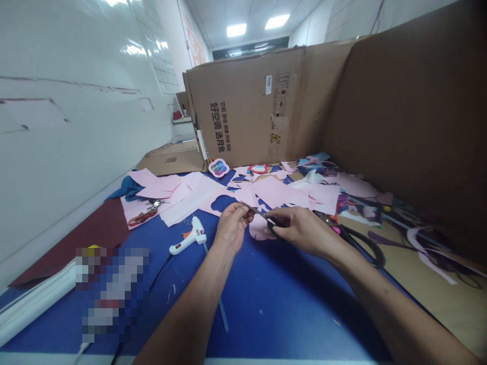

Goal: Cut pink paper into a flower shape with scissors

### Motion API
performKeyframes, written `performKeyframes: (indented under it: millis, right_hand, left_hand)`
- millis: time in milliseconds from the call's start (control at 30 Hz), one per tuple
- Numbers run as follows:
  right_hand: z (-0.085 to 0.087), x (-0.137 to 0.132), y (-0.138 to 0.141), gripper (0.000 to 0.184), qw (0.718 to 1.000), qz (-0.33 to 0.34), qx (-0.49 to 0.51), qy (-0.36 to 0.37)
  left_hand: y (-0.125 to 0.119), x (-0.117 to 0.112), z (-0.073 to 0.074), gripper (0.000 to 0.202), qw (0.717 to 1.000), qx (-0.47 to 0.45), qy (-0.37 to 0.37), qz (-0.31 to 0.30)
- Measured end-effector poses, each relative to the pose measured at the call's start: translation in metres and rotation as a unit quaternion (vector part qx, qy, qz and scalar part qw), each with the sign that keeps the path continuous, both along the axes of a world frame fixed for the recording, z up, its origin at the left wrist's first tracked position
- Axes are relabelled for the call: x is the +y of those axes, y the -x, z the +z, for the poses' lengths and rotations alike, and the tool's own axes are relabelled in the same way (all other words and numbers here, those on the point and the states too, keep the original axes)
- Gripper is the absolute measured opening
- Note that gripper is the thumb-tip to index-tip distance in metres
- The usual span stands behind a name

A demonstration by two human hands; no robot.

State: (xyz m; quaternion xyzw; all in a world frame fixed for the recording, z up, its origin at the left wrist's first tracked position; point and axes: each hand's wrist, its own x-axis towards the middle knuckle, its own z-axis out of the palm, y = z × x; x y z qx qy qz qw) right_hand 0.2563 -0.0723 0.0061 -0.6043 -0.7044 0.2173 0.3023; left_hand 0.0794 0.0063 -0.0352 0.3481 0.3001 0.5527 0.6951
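My right hand (300,230) is closed round the black handles of a pair of scissors (262,217), whose blades point left toward my left hand. My left hand (232,225) pinches near the blade tips; what it holds there is too small to make out. Just behind the scissors a rounded pink paper cut-out (258,229) lies on the blue table surface (266,294). Both hands hover over the blue surface in the middle of the view.
A white hot glue gun (189,238) with its cord lies left of my left hand. Several pink paper sheets (198,195) and scraps cover the far table. Large black scissors (361,243) lie at right. Cardboard walls (399,121) enclose the back and right.
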Motion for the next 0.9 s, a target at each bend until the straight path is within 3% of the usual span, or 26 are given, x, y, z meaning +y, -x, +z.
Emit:
performKeyframes:
  millis: [900]
  right_hand:
    - [0.0034,-0.0020,-0.0006,0.027,1.000,0.006,-0.002,0.001]
  left_hand:
    - [0.0022,0.0007,-0.0003,0.022,1.000,0.002,0.001,-0.015]
